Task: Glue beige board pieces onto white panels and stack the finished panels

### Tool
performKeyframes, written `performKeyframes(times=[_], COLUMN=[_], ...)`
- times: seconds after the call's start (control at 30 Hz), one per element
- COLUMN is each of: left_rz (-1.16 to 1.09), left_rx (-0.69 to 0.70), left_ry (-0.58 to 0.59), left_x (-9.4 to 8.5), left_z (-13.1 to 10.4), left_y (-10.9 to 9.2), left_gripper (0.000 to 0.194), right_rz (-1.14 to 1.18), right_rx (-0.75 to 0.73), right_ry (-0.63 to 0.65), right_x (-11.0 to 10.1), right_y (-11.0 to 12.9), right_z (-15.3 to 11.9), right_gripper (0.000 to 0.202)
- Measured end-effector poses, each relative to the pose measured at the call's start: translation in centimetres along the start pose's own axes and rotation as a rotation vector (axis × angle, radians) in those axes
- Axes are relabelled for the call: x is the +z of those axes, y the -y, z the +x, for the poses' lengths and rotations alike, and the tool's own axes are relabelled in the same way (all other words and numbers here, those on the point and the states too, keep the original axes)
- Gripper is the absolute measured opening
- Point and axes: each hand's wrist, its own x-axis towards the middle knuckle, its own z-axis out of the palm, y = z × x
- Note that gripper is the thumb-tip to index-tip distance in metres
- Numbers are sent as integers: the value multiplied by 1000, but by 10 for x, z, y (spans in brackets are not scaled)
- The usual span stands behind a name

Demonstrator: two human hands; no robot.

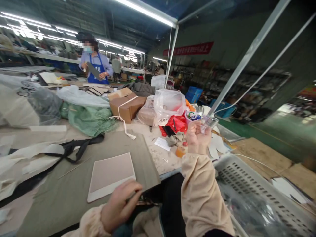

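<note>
My left hand [120, 202] is closed at the front edge of the worktable, next to a flat pinkish-beige panel [113, 172] with a paler strip along its near side. A short dark, slender thing [132, 195] shows between its thumb and fingers; its kind is unclear. Under the panel lies grey-green cloth [145, 171]. My right hand [198, 138] is raised at the table's right side, palm up and fingers curled, beside a metal fitting [211, 121] at the foot of a post. Something pale and small shows at its fingertips, too blurred to name.
Behind stand a brown cardboard box [128, 107], green sacking [87, 117] and a clear plastic bag [170, 102]. Black straps [79, 148] lie leftward. A perforated crate [259, 184] sits right, near a slanted metal post [247, 62]. Across the table, a person in a blue apron [95, 65] holds a dark piece.
</note>
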Motion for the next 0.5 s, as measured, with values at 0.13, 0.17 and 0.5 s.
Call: performKeyframes(times=[0.13,0.17,0.5], left_rz=[433,506,679], left_rx=[52,53,-38], left_ry=[-149,-154,60], left_x=[-35,-43,-58], left_z=[-25,-34,-101], left_y=[66,81,135], left_gripper=[17,18,38], right_rz=[-375,-527,-1811], right_rx=[-119,-227,92], right_ry=[72,41,208], right_x=[-39,-57,-208], right_y=[51,63,79], right_z=[-2,0,16], right_gripper=[24,28,107])
